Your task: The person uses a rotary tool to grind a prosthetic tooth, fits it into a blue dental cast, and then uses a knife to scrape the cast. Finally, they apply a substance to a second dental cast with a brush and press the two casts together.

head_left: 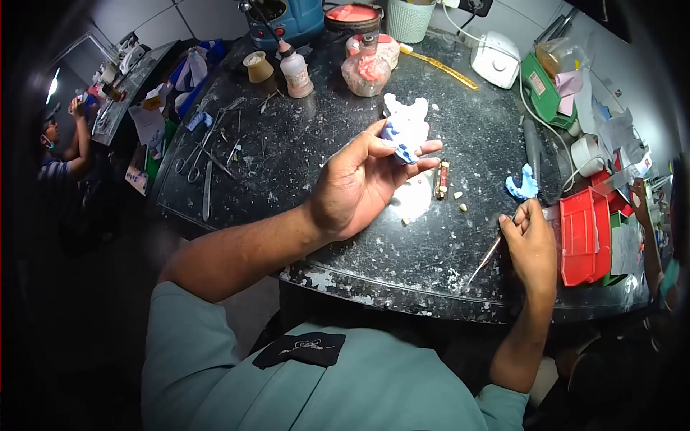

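Observation:
My left hand is raised over the bench, thumb and fingers closed on a white and blue dental model. Strong light washes out much of its white part. In my right hand, at the right side of the bench, is a thin metal dental instrument whose tip points down and left. A blue moulded dental piece lies just beyond the right fingers. Between the hands, several small tooth-like pieces are scattered beside a small red and dark strip.
Scissors and other metal tools lie at left. A pink-filled bottle, glass flask and white device stand at the back. A red bin borders the right. Other people sit at both sides.

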The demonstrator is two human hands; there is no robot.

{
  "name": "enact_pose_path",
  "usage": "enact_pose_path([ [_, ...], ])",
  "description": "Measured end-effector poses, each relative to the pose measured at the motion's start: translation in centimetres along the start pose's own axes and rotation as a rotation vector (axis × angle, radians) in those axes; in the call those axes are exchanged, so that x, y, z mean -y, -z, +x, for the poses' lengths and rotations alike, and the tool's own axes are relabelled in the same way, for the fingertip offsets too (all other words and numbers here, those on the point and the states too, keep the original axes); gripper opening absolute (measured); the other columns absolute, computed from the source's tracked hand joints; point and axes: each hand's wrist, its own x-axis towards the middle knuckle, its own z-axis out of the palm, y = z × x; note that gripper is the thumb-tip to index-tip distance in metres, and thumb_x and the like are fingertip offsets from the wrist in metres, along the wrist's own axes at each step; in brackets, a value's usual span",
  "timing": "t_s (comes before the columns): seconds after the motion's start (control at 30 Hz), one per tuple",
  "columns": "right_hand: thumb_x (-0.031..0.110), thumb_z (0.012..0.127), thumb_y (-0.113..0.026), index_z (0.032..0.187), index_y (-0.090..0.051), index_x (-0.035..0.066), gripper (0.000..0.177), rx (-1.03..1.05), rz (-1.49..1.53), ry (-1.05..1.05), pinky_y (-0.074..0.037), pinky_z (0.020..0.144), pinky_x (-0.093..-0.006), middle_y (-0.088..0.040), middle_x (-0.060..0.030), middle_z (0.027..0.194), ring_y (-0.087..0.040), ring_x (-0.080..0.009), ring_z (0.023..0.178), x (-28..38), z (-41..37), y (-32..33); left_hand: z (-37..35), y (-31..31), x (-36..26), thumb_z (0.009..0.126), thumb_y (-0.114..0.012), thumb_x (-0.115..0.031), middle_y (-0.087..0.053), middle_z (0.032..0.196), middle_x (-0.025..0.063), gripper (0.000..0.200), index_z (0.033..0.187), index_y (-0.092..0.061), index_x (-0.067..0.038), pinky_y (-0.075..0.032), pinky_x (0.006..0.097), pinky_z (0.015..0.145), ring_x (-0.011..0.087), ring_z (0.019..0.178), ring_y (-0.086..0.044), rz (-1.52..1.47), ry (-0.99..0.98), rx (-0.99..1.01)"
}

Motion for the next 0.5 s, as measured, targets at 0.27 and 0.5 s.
enact_pose_path([
  [0.27,0.006,0.095,-0.055,0.123,-0.045,0.006,0.03,0.036,0.597,0.023,-0.038,0.049,-0.0193,-0.056,0.0007,0.067,-0.05,-0.0048,0.056,-1.7,1.3,1.8,0.3,0.5,-0.5,0.09,-0.038,-0.018,-0.044,0.139,0.0275,0.055,0.137,-0.035,0.01,-0.036,0.0472,0.113,0.0404,0.134,-0.041,-0.071,-0.008,-0.05],
  [0.5,0.014,0.096,-0.046,0.139,-0.044,0.006,0.044,-0.031,1.178,0.142,-0.045,0.069,-0.023,-0.054,-0.0051,0.085,-0.053,-0.0109,0.078,-1.8,4.1,4.4,1.3,3.6,-1.3,0.087,-0.034,-0.037,-0.061,0.12,0.0222,0.065,0.133,-0.048,0.006,-0.047,0.0381,0.08,0.0285,0.096,-0.061,-0.015,-0.035,-0.208],
])
